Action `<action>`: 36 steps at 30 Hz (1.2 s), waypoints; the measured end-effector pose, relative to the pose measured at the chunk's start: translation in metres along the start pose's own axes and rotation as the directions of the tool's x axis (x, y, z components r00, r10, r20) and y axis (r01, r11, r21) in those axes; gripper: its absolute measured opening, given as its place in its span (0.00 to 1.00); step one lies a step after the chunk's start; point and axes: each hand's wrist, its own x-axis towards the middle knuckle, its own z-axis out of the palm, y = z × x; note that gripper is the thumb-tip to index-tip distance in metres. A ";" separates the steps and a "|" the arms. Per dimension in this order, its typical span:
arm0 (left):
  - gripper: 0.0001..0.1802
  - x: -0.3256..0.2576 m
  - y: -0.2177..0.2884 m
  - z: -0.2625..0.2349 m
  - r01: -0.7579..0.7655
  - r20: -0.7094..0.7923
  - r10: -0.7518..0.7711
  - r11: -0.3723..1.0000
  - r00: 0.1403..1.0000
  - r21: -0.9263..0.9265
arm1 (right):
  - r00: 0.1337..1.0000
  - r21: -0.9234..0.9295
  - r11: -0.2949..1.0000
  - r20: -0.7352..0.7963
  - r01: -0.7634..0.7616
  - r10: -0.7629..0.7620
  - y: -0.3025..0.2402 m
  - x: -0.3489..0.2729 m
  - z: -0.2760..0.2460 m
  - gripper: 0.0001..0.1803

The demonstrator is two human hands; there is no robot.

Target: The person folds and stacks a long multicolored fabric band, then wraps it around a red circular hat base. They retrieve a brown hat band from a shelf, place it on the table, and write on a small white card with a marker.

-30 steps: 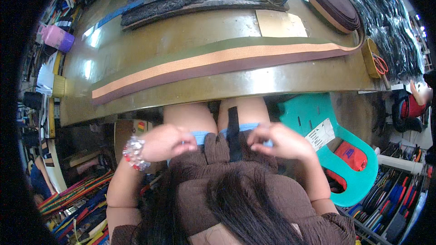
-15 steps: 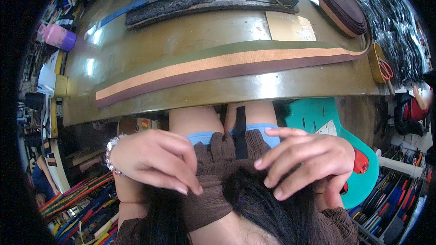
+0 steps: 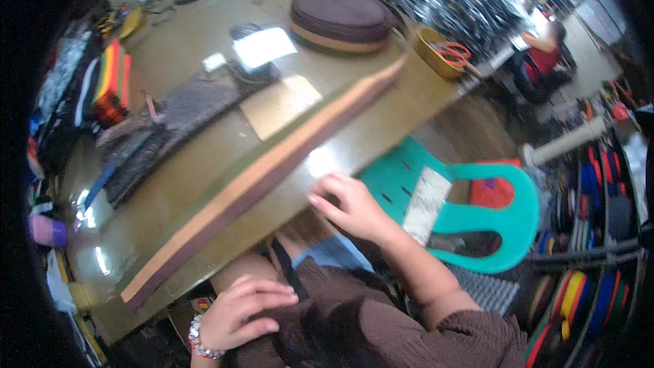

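Observation:
My left hand (image 3: pixel 248 308), with a beaded bracelet (image 3: pixel 199 339) at its wrist, hovers over my lap with nothing in it, fingers stretched forward. Beyond the lap, my right hand (image 3: pixel 349 206) is at the table's front edge, its fingers loosely bent and a gap beside the thumb; no object shows in it. Nearest to it on the table lies a long striped webbing strap (image 3: pixel 248 187) in green, tan and dark brown. The strap runs from the front left corner to a thick coil of webbing (image 3: pixel 340 17) at the far side.
A yellow container (image 3: pixel 436 65) holds orange-handled scissors (image 3: pixel 455 51). Left of the strap lie a tan sheet (image 3: pixel 281 105) and a dark, rough board (image 3: pixel 184 112). A green plastic chair (image 3: pixel 521 232) stands at my right. Another person (image 3: pixel 543 54) sits farther off, beside black bundles (image 3: pixel 436 0).
The view has swung to the right. My right hand has gone from above my lap out to the table's edge; my left hand stays over the lap, its fingers straighter.

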 end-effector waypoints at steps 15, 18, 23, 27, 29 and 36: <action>0.37 -0.029 -0.114 -0.017 0.845 -0.700 -0.478 0.361 0.531 0.395 | 0.943 -0.662 0.684 -0.110 -0.306 0.314 0.113 0.119 -0.027 0.44; 0.37 -0.014 -0.120 -0.018 0.818 -0.700 -0.440 0.418 0.563 0.395 | 0.913 -0.633 0.670 -0.165 -0.388 0.373 0.128 0.127 -0.046 0.41; 0.36 0.010 -0.123 -0.028 0.720 -0.644 -0.368 0.531 0.671 0.447 | 0.781 -0.648 0.457 -0.388 -0.609 0.489 0.101 0.131 -0.055 0.36; 0.36 0.026 -0.124 -0.025 0.717 -0.649 -0.340 0.492 0.680 0.493 | 0.982 -0.704 0.708 -0.166 -0.055 -0.089 0.053 0.115 0.009 0.37; 0.36 0.028 -0.125 -0.024 0.702 -0.642 -0.321 0.491 0.696 0.515 | 0.997 -0.652 0.754 0.042 0.079 -0.068 0.040 0.109 0.044 0.38; 0.36 -0.058 -0.132 -0.045 0.904 -0.796 -0.442 0.301 0.414 0.303 | 0.999 -0.637 0.770 0.006 -0.028 0.042 0.045 0.108 0.062 0.37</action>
